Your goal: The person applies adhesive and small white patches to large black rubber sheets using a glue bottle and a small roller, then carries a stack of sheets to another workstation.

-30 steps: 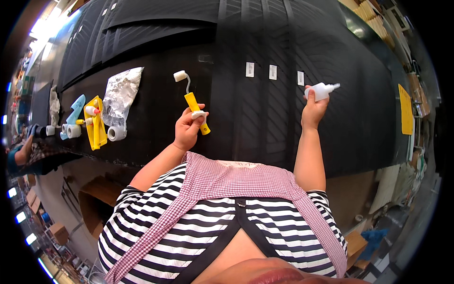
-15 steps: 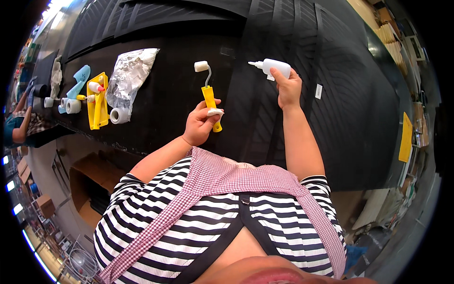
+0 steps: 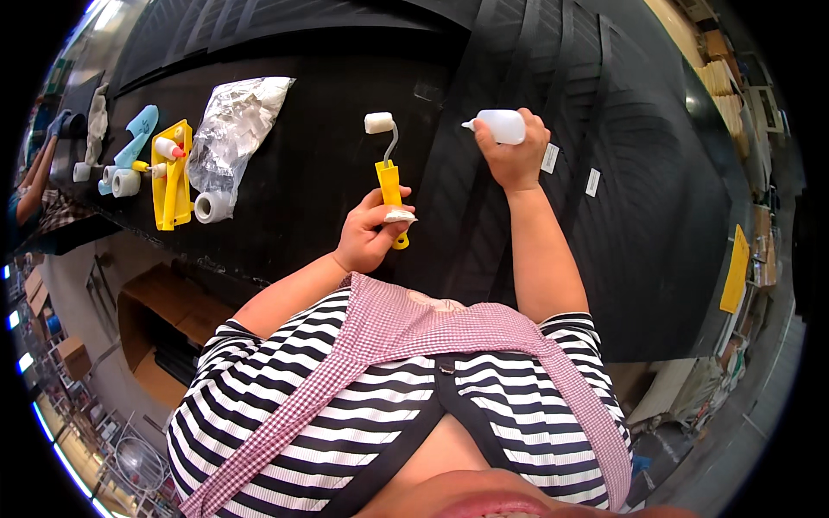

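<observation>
Head view counts two yellow-handled rollers: one small roller [image 3: 386, 164] at twelve o'clock, gripped by its handle in the clenched left hand [image 3: 370, 237], and another roller [image 3: 169, 177] lying at ten o'clock beside one plastic bag [image 3: 231, 125]. One white squeeze bottle [image 3: 499, 126] sits in the closed right hand [image 3: 515, 155], nozzle pointing nine o'clock over the black sheet [image 3: 656, 207]. Fingers hide most of the bottle's base. Small white rolls near the rim are hard to count.

Glossy yellow plastic roller handle [image 3: 390, 192], translucent smooth plastic squeeze bottle [image 3: 499, 126], matt black ribbed rubber sheet [image 3: 535, 250], crinkled clear plastic bag [image 3: 229, 125].
</observation>
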### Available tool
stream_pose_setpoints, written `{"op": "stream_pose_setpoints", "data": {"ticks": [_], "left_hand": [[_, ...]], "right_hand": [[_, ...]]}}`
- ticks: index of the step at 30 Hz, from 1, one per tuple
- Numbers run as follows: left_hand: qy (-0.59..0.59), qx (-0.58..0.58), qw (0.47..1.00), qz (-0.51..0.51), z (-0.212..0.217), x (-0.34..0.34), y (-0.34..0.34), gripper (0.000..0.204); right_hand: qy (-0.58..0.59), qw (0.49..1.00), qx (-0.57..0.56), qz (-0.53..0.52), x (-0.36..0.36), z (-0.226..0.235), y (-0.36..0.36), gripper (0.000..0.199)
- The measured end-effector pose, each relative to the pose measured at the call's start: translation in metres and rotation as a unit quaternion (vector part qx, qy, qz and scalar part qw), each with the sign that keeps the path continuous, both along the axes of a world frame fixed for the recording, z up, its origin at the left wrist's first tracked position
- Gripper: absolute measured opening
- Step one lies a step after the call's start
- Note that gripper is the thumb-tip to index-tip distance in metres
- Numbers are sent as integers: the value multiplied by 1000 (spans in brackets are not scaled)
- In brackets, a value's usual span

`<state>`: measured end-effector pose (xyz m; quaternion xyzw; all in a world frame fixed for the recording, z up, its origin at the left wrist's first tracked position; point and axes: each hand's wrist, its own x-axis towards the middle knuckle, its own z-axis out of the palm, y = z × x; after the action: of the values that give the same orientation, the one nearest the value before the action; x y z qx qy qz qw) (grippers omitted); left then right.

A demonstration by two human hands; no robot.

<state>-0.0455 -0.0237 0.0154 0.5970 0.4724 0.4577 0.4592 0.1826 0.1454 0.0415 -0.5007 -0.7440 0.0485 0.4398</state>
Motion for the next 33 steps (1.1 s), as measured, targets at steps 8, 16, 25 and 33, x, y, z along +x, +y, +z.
{"op": "stream_pose_setpoints", "data": {"ticks": [8, 16, 25, 33], "left_hand": [[4, -3, 1000, -4, -2, 1, 0, 13], [3, 4, 1000, -2, -3, 2, 0, 13], [3, 7, 1000, -2, -3, 1, 1, 13], [0, 12, 1000, -2, -3, 3, 0, 13]], "right_hand": [[198, 974, -99, 48, 10, -36, 5, 24], [197, 975, -95, 41, 9, -40, 8, 23], [221, 964, -130, 72, 10, -36, 3, 20], [214, 962, -141, 98, 10, -34, -6, 19]]}}
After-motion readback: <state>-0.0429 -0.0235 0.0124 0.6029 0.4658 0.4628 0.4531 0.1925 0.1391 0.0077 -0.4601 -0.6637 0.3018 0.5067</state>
